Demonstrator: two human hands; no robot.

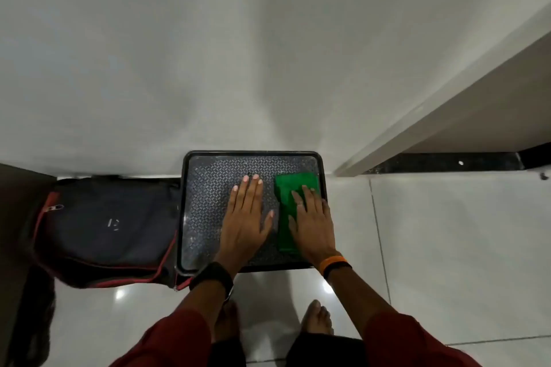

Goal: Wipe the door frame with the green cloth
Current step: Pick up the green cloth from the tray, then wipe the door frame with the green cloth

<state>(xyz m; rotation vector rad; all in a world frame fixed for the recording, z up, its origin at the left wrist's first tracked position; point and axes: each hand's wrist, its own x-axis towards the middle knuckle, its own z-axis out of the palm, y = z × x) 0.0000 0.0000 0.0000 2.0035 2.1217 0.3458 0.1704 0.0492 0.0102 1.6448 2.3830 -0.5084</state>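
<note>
Green cloth [288, 211] lies under the flat, unclenched right hand [313, 223] (fingers [308, 195] toward twelve o'clock, along its length), left hand [247, 217] splayed beside, door frame [417, 116] at two o'clock.

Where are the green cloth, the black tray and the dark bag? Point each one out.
green cloth [290, 188]: head view, on its upper folded part, above the fingers.
black tray [205, 188]: head view, on the bare patterned surface left of the hands.
dark bag [113, 223]: head view, on the middle of its front panel.
</note>
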